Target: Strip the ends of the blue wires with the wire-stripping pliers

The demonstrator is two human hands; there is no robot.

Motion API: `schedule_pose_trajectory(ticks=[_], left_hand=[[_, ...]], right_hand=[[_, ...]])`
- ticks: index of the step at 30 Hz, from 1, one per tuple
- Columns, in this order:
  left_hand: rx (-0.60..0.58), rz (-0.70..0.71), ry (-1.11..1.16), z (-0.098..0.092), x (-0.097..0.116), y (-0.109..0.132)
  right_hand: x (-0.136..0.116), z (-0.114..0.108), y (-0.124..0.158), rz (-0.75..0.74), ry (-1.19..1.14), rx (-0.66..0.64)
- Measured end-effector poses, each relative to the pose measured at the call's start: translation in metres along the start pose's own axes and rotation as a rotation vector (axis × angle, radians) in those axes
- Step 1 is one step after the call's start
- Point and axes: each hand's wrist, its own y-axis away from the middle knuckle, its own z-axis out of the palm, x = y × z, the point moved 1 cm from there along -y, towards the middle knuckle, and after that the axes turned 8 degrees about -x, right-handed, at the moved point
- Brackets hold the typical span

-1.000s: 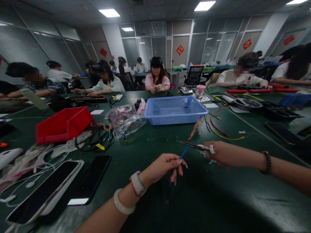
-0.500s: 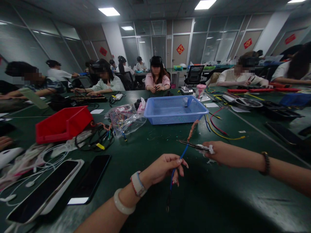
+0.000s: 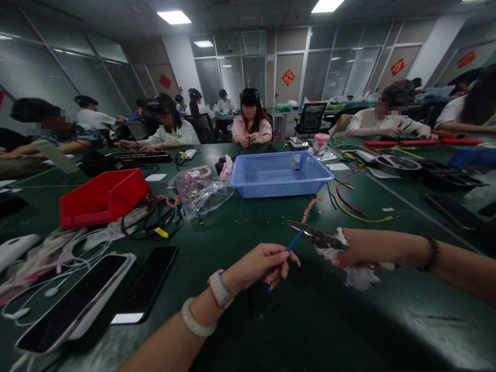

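My left hand [image 3: 267, 263], wearing a watch and a pale bangle, pinches a blue wire [image 3: 295, 241] between thumb and forefinger. The wire's lower end hangs below the fingers. Bare copper strands [image 3: 310, 209] stick out beyond its upper end. Wire strippers [image 3: 315, 236] lie across the wire where the blue sleeve meets the copper. My right hand [image 3: 354, 250] is closed on their handles, which are wrapped in crumpled white tissue or plastic [image 3: 362, 276]. The handles themselves are mostly hidden.
A blue plastic basket [image 3: 281, 188] stands ahead, with loose coloured wires [image 3: 349, 204] at its right. To the left are a red bin [image 3: 103, 199], a clear bag of wires [image 3: 201, 191], a black phone [image 3: 149, 281] and a larger device [image 3: 77, 299]. Several people sit around the table.
The wire strippers have turned so their flat side shows more, and the white wrapping hangs lower. The copper strands now lean farther right. My left hand has barely moved.
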Motion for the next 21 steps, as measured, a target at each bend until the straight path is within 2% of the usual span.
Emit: schedule_pose_trajectory(ticks=[3, 7, 13, 18, 21], left_hand=[[-0.008, 0.008, -0.078, -0.003, 0.002, 0.002], [-0.052, 0.026, -0.161, -0.003, 0.005, 0.004], [-0.073, 0.07, -0.242, -0.002, 0.003, 0.004], [0.02, 0.159, -0.236, -0.005, -0.002, 0.001], [0.09, 0.189, -0.23, -0.007, -0.006, -0.002]], right_hand=[[0.007, 0.003, 0.002, -0.055, -0.203, -0.106], [0.011, 0.012, 0.002, -0.092, -0.464, -0.31], [0.007, 0.036, -0.013, -0.162, -0.802, -0.529], [-0.003, 0.06, -0.031, -0.285, -1.026, -0.61], [-0.008, 0.069, -0.042, -0.336, -1.079, -0.59]])
